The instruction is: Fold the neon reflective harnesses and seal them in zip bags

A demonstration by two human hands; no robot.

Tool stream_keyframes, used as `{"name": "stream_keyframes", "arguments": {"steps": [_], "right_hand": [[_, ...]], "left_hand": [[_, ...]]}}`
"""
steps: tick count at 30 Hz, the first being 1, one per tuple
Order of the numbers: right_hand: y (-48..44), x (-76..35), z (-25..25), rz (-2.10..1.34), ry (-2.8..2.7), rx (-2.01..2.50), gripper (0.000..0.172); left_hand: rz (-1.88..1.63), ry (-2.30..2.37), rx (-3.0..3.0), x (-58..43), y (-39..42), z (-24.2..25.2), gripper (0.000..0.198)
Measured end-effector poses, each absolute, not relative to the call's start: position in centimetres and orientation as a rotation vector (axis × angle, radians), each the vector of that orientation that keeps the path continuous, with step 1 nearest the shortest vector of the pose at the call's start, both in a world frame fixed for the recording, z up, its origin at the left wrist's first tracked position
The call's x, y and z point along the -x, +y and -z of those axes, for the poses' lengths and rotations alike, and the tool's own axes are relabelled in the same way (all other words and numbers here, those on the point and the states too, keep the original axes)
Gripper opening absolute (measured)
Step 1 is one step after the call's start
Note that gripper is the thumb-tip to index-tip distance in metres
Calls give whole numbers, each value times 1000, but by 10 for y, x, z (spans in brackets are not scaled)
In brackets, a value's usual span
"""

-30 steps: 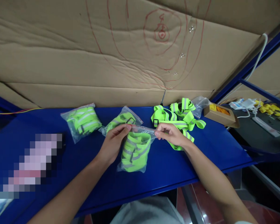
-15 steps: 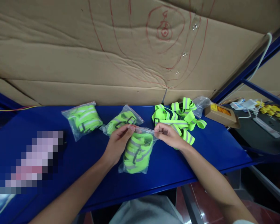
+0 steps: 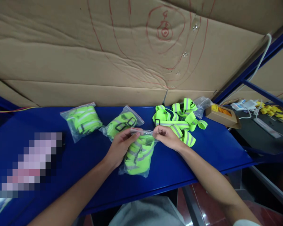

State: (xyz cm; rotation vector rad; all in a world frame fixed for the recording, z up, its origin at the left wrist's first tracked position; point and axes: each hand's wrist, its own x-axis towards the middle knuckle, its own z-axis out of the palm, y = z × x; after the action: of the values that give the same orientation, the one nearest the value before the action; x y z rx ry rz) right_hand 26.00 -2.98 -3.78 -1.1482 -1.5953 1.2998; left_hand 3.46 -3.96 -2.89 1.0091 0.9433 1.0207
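Note:
A clear zip bag (image 3: 138,157) stuffed with neon-green reflective straps lies on the blue table (image 3: 85,157). My left hand (image 3: 121,146) pinches the bag's top edge at its left end. My right hand (image 3: 167,137) pinches the same edge at its right end. The two pinches sit close together along the zip strip. Just behind my left hand lies a second filled bag (image 3: 122,124). A third filled bag (image 3: 81,121) rests further left.
A loose heap of green reflective straps (image 3: 179,121) lies behind my right hand. An empty clear bag (image 3: 202,103) and a small cardboard box (image 3: 223,115) stand at the right. Cardboard sheeting (image 3: 132,56) forms the back wall. A blurred patch (image 3: 30,163) covers the left of the table.
My hands have drawn closer together along the bag's top edge, with my left fingers sliding right. The bag itself has stayed in place.

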Motion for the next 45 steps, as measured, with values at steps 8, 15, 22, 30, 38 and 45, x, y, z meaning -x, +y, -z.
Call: {"name": "stream_keyframes", "arguments": {"steps": [8, 15, 22, 30, 38, 45], "right_hand": [[-31, -257, 35, -1313, -1618, 1137, 30], [-34, -254, 34, -1330, -1641, 1127, 27], [-38, -250, 36, -1304, -1618, 1120, 18], [-42, -250, 33, -1144, -1695, 1154, 9], [-43, -249, 34, -1117, -1682, 1139, 5], [-43, -246, 35, -1119, -1670, 1157, 4]], "left_hand": [[-926, 960, -745, -38, -38, 29, 60], [-954, 943, -948, -35, -38, 33, 40], [-1074, 1004, -1114, -39, -39, 38, 37], [-1073, 1016, -1169, -39, -40, 39, 36], [-1105, 1046, -1244, -43, -41, 38, 32], [-1123, 1061, -1237, -44, -44, 38, 30]]}}
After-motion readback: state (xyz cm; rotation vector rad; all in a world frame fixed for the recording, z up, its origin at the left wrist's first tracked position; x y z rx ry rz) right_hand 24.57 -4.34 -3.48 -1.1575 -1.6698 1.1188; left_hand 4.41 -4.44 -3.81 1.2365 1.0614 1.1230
